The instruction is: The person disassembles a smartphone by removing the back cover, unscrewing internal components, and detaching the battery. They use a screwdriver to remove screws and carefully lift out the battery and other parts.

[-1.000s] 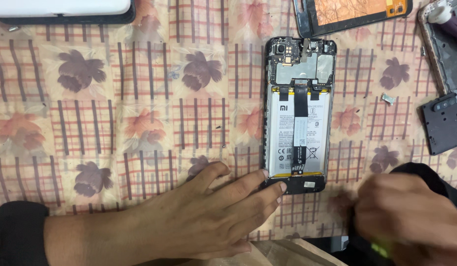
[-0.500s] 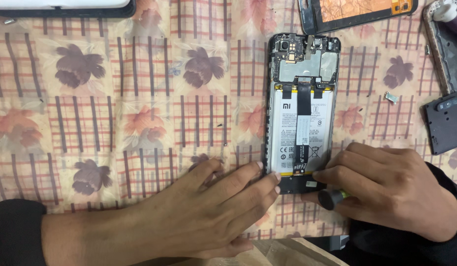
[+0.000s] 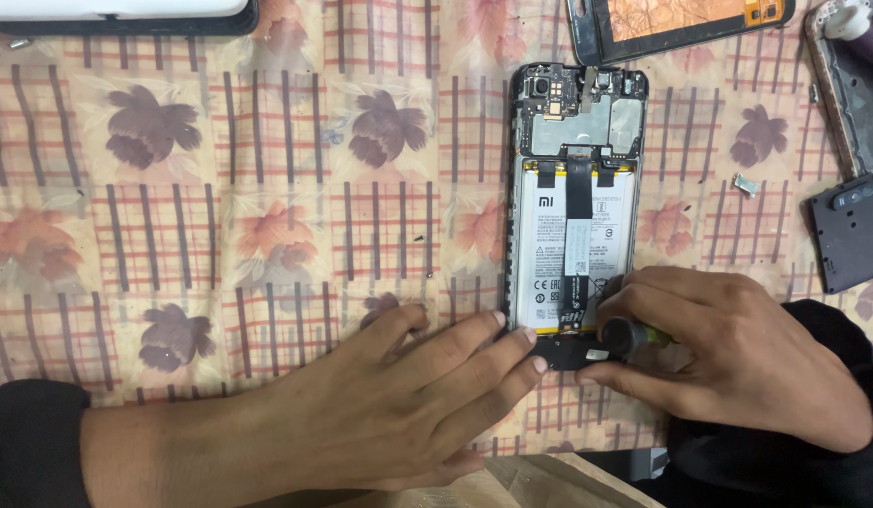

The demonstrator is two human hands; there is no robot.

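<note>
An opened phone lies back-up on the table, right of centre on the flowered cloth, its long side running near to far. The rear cover is off: a white battery fills the middle, a black flex strip runs down it, and a board sits at the far end.

The left hand lies flat on the cloth, fingers stretched out close together, the fingertips pressing against the phone's near left corner and holding nothing. The right hand is curled around a screwdriver with a dark cap and green-yellow grip, pinching it between thumb and fingers; its tip seems to stand on the small black cover at the phone's near end, though the tip itself is hidden.

The phone looks light, thin and stiff, likely to slide on the cloth unless braced. Its exposed flex and board look fragile, and the battery should not be bent or pricked, so the frame edges are the safe place to hold.

Other parts lie far right: a screen, a dark plate, a small metal bit.
</note>
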